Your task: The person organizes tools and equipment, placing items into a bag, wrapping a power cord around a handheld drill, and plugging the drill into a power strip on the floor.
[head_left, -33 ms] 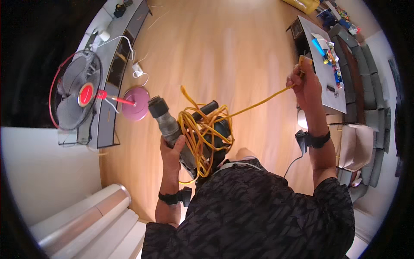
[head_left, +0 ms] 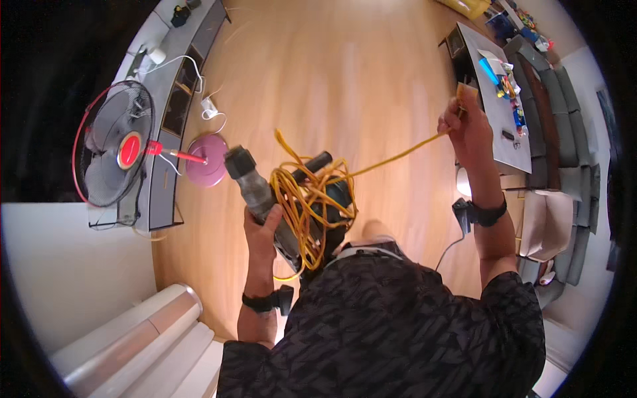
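A bulky, dark grey corded power tool [head_left: 255, 189], drill-like, with a barrel-shaped front and a black side handle [head_left: 314, 164], hangs tilted before my body. My left hand [head_left: 261, 233] is closed around its body, thumb on top. Yellow cord [head_left: 306, 219] wraps it in many loose loops, hiding much of the tool. One length of that cord runs up and right, pulled fairly straight, to my right hand [head_left: 472, 132]. The right fingers pinch the cord's end by its yellowish plug [head_left: 467, 94]. A loose bit of cord sticks up above the side handle.
On the left, a standing fan [head_left: 129, 151] with a pink round base [head_left: 207, 160] is beside a grey cabinet [head_left: 166, 151]. A white power strip [head_left: 209, 108] lies on the wooden floor. At right are a low table [head_left: 494, 109] with clutter, a beige stool [head_left: 545, 225] and a grey sofa [head_left: 567, 142].
Both hands and the tool appear slightly farther left in the picture, with the background shifting a little too. The grip of each hand is the same.
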The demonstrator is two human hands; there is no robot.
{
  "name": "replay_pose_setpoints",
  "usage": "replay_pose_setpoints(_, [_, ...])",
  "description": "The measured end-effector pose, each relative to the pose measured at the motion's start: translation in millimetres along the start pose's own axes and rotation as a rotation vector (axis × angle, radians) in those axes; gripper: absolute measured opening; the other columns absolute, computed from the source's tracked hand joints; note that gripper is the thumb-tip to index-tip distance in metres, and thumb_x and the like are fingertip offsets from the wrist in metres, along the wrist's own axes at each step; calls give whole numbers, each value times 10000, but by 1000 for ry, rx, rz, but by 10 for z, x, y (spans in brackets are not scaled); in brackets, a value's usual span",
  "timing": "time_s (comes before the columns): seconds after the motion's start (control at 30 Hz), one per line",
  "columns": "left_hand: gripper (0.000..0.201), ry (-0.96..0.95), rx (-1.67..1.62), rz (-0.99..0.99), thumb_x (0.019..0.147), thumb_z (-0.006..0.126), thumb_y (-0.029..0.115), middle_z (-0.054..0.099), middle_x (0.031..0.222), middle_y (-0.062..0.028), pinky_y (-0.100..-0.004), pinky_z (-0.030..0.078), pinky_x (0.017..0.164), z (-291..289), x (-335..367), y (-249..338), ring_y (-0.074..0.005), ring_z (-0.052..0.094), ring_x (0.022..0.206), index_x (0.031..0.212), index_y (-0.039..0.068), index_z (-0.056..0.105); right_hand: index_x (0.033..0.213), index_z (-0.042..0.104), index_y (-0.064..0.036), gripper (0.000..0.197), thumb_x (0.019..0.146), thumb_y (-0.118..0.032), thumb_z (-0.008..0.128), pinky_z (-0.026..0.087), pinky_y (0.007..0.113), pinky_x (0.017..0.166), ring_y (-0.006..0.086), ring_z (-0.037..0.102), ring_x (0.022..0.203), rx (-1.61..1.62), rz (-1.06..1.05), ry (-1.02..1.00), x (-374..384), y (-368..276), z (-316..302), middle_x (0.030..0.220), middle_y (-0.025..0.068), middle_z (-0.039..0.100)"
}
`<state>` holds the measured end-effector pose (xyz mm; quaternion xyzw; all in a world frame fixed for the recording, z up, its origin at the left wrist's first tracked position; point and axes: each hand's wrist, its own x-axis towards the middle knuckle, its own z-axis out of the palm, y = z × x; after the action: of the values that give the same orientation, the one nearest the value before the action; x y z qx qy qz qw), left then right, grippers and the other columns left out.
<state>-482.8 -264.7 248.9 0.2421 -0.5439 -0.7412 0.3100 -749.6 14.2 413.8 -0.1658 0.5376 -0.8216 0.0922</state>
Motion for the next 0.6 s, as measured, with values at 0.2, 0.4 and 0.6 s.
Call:
replay_pose_setpoints(0.2, [382, 21, 8, 52, 829, 764, 146, 605, 1000, -54, -296, 483, 781, 66, 46, -83, -133, 562, 863, 1108, 15, 539, 833, 569, -43, 403, 977, -418, 556, 411, 272, 571, 110, 471, 592, -47, -64, -112, -189, 90, -111, 662, 4, 467])
replay_pose_setpoints(0.4, [424, 141, 64, 84, 803, 798, 180, 607, 995, -51, -292, 478, 778, 62, 67, -195, -132, 561, 862, 1099, 15, 544, 992, 601, 32, 414, 1011, -367, 494, 401, 253, 600, 119, 497, 625, -21, -65, -242, -10, 222, 23, 681, 15, 503])
replay_pose_setpoints(0.6, [452, 314, 99, 60, 785, 815, 184, 612, 1010, -60, -298, 479, 788, 125, -10, -286, -141, 570, 882, 1096, 11, 536, 1146, 595, 42, 400, 1035, -307, 433, 368, 232, 598, 89, 494, 640, -201, 22, -542, 296, 323, 177, 673, -18, 503])
